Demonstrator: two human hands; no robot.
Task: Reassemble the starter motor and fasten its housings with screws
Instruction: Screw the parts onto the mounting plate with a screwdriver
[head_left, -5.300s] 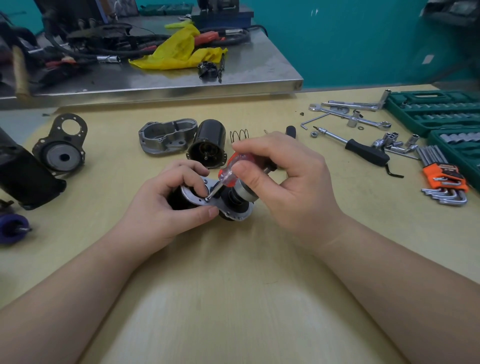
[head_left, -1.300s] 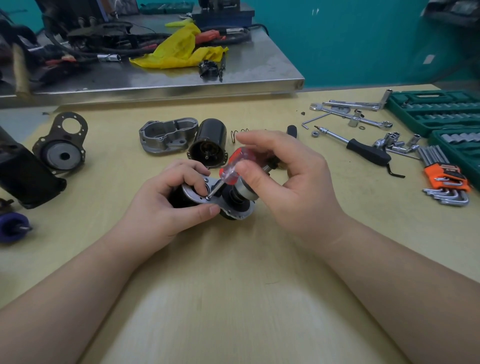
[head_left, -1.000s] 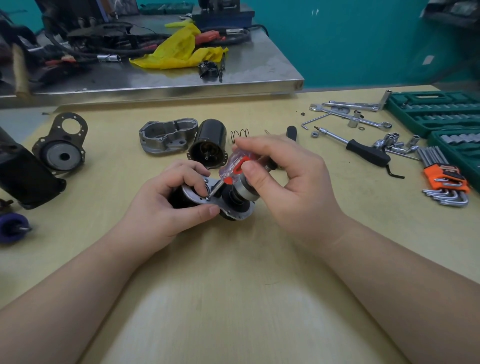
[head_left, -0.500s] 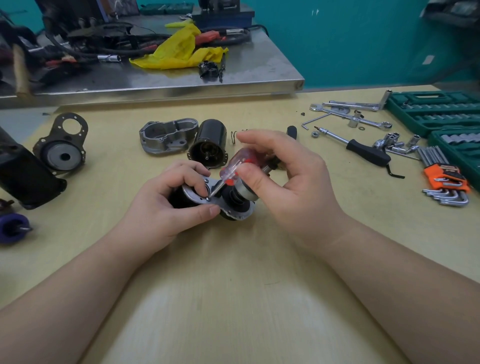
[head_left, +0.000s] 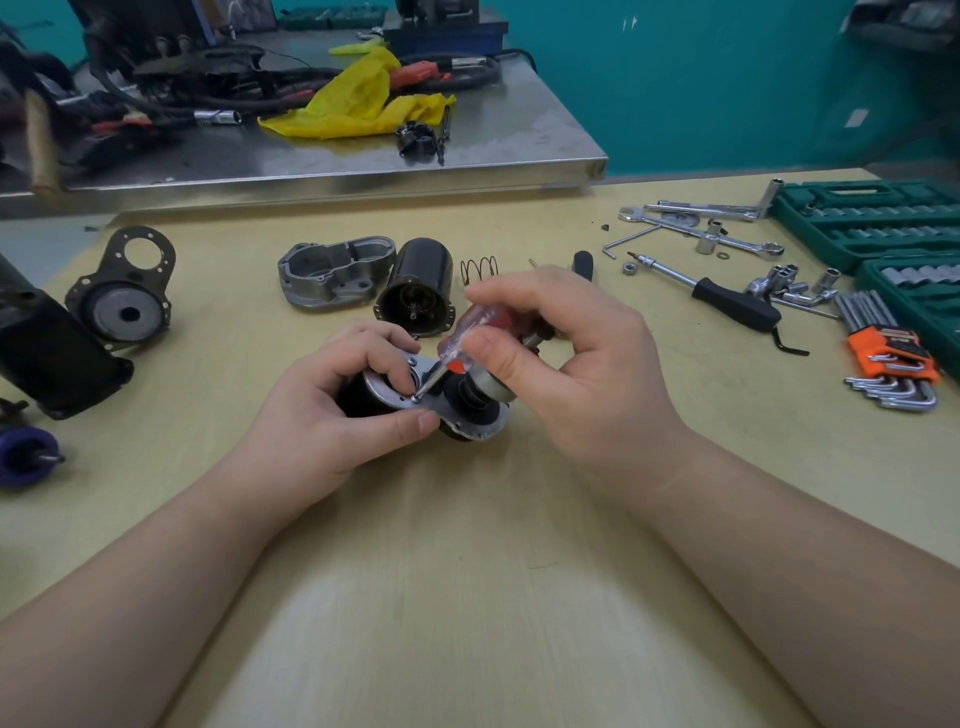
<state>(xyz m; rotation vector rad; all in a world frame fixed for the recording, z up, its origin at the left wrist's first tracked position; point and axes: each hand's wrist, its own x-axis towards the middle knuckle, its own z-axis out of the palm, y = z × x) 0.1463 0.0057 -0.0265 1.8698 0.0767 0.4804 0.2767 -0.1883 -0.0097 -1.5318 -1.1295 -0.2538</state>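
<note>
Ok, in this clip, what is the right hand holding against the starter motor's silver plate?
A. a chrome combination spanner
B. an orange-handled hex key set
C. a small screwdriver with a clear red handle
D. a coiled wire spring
C: the right hand grips a small screwdriver with a clear red handle, its tip on a screw in the silver plate, while the left hand holds the motor.
</note>
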